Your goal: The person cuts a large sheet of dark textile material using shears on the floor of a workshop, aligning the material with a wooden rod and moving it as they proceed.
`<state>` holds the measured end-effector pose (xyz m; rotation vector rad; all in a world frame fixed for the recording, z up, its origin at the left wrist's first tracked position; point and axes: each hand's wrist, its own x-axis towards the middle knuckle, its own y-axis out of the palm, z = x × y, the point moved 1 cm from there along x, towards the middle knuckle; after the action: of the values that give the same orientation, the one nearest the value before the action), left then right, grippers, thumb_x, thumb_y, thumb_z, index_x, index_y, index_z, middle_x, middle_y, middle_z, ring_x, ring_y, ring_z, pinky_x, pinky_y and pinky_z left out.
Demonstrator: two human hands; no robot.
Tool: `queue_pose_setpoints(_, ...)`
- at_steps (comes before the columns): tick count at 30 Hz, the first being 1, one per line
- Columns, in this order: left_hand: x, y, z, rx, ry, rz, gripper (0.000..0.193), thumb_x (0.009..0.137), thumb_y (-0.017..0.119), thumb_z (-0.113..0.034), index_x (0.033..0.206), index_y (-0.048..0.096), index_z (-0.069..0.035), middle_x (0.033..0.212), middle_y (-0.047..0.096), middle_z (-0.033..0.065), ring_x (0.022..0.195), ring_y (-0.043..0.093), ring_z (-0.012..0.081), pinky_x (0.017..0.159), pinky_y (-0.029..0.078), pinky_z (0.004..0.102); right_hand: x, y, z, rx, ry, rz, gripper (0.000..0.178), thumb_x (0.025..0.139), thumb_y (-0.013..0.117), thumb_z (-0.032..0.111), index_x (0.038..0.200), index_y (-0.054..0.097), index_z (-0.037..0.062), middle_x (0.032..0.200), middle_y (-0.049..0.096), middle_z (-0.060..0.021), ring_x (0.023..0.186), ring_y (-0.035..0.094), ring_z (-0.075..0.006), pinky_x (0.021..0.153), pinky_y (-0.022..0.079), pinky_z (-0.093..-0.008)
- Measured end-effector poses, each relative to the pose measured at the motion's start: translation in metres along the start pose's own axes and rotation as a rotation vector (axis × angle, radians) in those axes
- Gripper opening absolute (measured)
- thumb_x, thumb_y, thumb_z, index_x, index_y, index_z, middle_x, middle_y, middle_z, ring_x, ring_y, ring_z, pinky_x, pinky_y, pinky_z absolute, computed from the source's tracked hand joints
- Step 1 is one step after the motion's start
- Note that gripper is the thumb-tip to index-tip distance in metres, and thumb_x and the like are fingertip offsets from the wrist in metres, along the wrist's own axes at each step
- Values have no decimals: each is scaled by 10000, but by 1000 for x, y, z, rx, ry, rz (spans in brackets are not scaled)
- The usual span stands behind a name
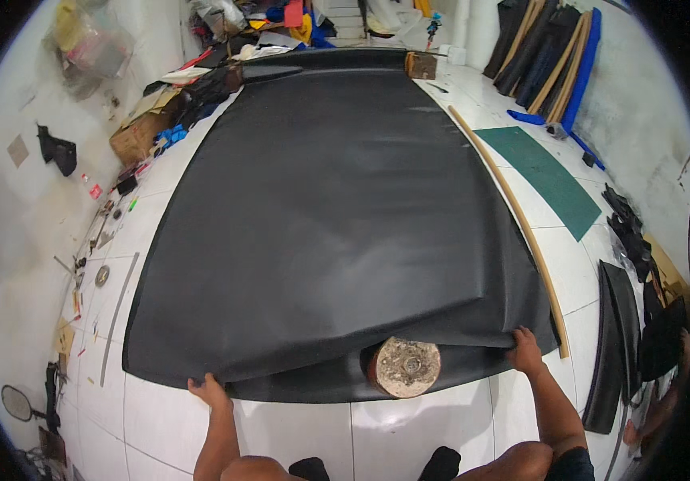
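Observation:
A large black leather-like sheet (313,224) spreads over the floor from a roll (325,58) at the far end. Its near edge is lifted and wavy, with another black layer (305,389) showing under it. My left hand (212,391) pinches the sheet's edge at the near left. On the near right, my right hand (524,350) grips the same edge, fingers closed over it. Between my hands a round, worn, pale-topped block (407,367) rests on the lower layer, close against the upper sheet's edge.
A long wooden strip (513,212) lies along the sheet's right edge, beside a green mat (539,176). Black pieces (605,353) and part of another person (665,409) are at the right. Small tools and a box (138,138) line the left wall; a thin ruler-like strip (119,321) lies nearby.

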<state>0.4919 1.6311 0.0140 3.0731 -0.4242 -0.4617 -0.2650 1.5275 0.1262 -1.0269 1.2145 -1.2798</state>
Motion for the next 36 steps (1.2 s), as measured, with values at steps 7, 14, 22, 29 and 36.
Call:
queue_pose_setpoints(7,-34,12,-3,-245,-553,444,623,826,738,-442,1256,421,-123,983,553,107,790,576,209,623,494,346,-13,-78,191,332,-578,296,681,836,643,567,1306,535,86,1181,619,-200,1110,600,-369,921,493,-470)
queue_pose_setpoints(14,-125,65,5,205,-524,709,591,903,573,-545,1180,498,-29,928,576,129,815,594,264,696,510,407,-34,-46,238,196,-727,85,503,897,572,524,1179,507,112,956,676,-187,895,665,-381,702,531,-499)
queue_pose_setpoints(22,-89,70,26,135,-561,809,464,929,579,-440,1128,530,-23,887,598,130,774,606,269,673,513,394,-16,-37,248,97,-961,79,379,870,636,392,1028,521,67,624,615,-147,599,653,-323,522,511,-440)
queue_pose_setpoints(29,-105,50,35,272,-582,798,449,892,645,-343,1201,508,-48,1060,616,108,862,644,249,729,563,369,-96,-42,235,279,-971,105,338,834,640,320,988,560,30,544,582,-132,490,615,-313,464,497,-427)
queue_pose_setpoints(36,-96,37,47,384,-512,725,407,882,691,-276,1191,552,-50,1063,636,62,868,642,175,735,545,324,-149,-34,220,344,-885,396,427,840,645,367,1034,535,3,597,610,-164,598,647,-351,535,514,-449)
